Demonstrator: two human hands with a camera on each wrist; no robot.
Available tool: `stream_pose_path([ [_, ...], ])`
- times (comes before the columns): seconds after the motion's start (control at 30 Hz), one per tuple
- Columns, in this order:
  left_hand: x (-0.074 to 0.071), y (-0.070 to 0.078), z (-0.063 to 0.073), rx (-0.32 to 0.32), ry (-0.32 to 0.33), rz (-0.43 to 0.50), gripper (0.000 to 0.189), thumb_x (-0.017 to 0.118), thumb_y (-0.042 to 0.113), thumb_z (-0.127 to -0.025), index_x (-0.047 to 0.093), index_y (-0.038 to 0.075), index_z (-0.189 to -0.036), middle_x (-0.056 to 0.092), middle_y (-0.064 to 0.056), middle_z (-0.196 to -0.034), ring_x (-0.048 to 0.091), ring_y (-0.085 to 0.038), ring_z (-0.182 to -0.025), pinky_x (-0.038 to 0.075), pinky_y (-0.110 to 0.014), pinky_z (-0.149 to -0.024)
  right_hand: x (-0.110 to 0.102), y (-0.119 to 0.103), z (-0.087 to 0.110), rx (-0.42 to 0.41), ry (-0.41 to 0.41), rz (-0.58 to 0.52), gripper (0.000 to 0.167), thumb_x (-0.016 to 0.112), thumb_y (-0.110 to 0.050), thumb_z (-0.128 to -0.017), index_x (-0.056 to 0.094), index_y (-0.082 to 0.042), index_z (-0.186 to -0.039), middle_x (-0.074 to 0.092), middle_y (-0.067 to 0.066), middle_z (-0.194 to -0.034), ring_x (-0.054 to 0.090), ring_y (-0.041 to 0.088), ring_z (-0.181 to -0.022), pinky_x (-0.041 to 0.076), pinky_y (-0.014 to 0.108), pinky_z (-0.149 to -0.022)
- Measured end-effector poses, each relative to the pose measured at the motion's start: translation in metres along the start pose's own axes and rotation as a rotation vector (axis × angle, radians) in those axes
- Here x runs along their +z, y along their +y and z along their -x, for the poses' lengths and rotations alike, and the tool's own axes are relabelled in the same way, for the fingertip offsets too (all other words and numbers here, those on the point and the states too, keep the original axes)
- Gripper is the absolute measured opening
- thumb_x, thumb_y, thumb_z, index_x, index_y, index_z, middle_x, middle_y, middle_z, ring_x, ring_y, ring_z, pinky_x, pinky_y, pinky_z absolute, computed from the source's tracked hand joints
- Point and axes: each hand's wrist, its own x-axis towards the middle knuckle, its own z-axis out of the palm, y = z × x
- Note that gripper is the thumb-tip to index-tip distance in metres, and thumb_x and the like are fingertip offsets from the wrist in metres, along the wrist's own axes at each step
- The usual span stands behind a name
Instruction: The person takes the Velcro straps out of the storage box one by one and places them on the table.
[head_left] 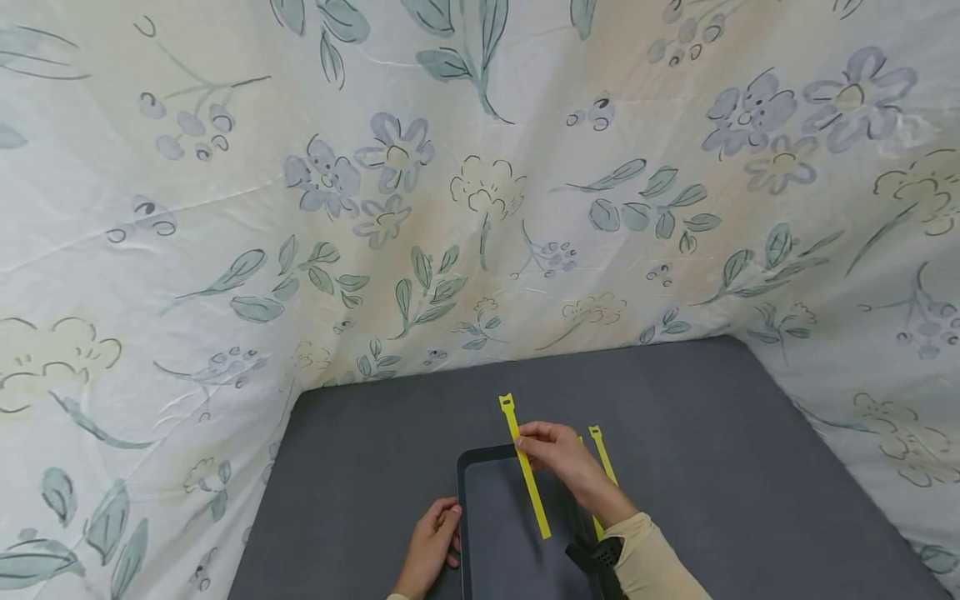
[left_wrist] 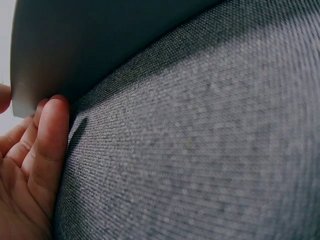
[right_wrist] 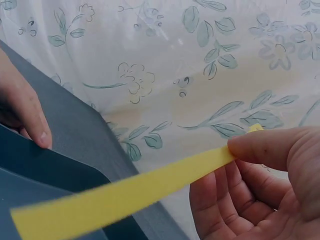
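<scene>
My right hand [head_left: 558, 454] pinches a yellow hook-and-loop cable tie [head_left: 535, 500] between thumb and fingers, near its slotted head. The strip slants down over the dark rectangular tray [head_left: 491, 454]. Seen from the right wrist, the tie [right_wrist: 125, 197] stretches from the fingertips toward the lower left. My left hand [head_left: 431, 542] holds the tray's left side, thumb at the rim. From the left wrist, curled fingers [left_wrist: 52, 125] touch the outside of the tray wall [left_wrist: 100, 45].
Another yellow cable tie [head_left: 602, 454] lies to the right of the tray, partly hidden by the right arm. Beside it shows a small yellow tip [head_left: 581, 439]. Grey fabric covers the table [head_left: 375, 450]. A floral cloth [head_left: 480, 208] hangs behind and at both sides.
</scene>
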Motion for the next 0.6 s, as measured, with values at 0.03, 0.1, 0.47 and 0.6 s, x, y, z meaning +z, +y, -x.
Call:
stream_pose_path([
  [0.03,0.0,0.0,0.0,-0.001,0.002,-0.001,0.047,0.052,0.033,-0.107,0.055,-0.004,-0.135,0.065,-0.006,-0.08,0.058,-0.013,-0.063,0.053,-0.028,-0.046,-0.001,-0.001,0.0,-0.002,0.006,0.006,0.037,0.068,-0.026,-0.098,0.066,0.001,-0.123,0.068,0.0,-0.098,0.062,0.015,-0.086,0.058,0.037,-0.083],
  [0.1,0.0,-0.001,0.0,-0.002,0.004,-0.001,0.047,0.052,0.033,-0.107,0.055,-0.004,-0.135,0.065,-0.006,-0.08,0.058,-0.013,-0.063,0.053,-0.028,-0.046,-0.002,-0.002,-0.001,-0.001,0.019,0.009,0.036,0.069,-0.026,-0.097,0.067,0.0,-0.122,0.069,0.001,-0.098,0.062,0.016,-0.086,0.058,0.039,-0.082],
  [0.47,0.001,0.002,0.002,0.004,-0.001,0.009,0.047,0.053,0.033,-0.106,0.055,-0.004,-0.134,0.065,-0.006,-0.08,0.058,-0.012,-0.063,0.053,-0.027,-0.046,-0.013,-0.007,-0.003,-0.016,0.026,-0.028,0.036,0.069,-0.021,-0.097,0.063,0.002,-0.123,0.068,0.002,-0.096,0.061,0.016,-0.083,0.057,0.035,-0.077],
  [0.6,0.002,0.001,0.002,0.002,0.003,0.012,0.047,0.054,0.033,-0.106,0.055,-0.005,-0.134,0.065,-0.006,-0.08,0.058,-0.012,-0.063,0.053,-0.027,-0.046,-0.017,-0.008,-0.004,-0.007,0.035,-0.046,0.036,0.069,-0.02,-0.097,0.061,0.002,-0.124,0.069,0.003,-0.097,0.061,0.016,-0.083,0.056,0.033,-0.076],
])
